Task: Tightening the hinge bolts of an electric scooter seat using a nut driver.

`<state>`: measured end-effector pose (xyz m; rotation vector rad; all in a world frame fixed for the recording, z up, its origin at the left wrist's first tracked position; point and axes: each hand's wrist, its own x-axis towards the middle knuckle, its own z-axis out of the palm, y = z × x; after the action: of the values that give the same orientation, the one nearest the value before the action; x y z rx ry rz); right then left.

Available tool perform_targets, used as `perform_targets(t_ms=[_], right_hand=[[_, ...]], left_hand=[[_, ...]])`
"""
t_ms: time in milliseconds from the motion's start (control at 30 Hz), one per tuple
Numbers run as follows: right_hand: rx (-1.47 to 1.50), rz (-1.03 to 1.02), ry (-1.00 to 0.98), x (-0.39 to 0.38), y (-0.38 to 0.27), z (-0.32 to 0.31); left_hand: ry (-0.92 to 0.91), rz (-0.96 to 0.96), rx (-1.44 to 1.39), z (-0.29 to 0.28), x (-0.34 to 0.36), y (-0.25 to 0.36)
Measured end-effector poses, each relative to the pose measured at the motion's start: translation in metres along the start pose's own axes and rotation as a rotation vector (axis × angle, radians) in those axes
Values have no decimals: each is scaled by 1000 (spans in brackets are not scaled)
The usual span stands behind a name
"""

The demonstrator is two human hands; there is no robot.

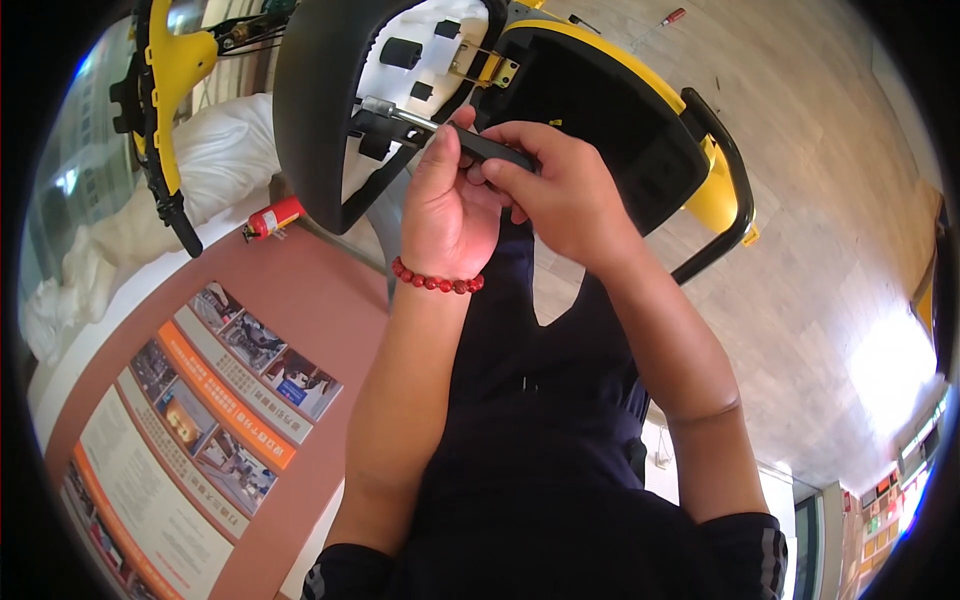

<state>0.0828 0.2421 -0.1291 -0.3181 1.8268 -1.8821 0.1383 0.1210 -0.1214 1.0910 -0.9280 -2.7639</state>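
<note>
My left hand (447,200), with a red bead bracelet, and my right hand (562,195) are closed together on a socket tool with a black handle (505,152) and a silver shaft (418,118). The shaft's silver head (378,105) reaches to black fittings on the white underside (415,68) of a raised black seat (310,130). A yellow hinge bracket (497,70) joins the seat to a yellow and black vehicle body (600,120). My fingers hide part of the tool.
A black grab rail (742,180) is at the right, yellow handlebars (163,150) at the upper left. A red fire extinguisher (270,217) lies beside a white figure (220,150). A red-handled screwdriver (672,17) lies on the floor (800,130). A photo board (310,260) stands at lower left.
</note>
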Motion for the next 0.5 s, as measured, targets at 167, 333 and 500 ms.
perform_targets(t_ms=[167, 333, 500], right_hand=[[673, 555, -270, 12, -1, -12], [-126, -57, -84, 0, 10, 0], [283, 200, -196, 12, 17, 0]], left_hand=[[-267, -51, 124, -11, 1, 4], [-75, 12, 53, -8, 3, 0], [89, 35, 76, -2, 1, 1]])
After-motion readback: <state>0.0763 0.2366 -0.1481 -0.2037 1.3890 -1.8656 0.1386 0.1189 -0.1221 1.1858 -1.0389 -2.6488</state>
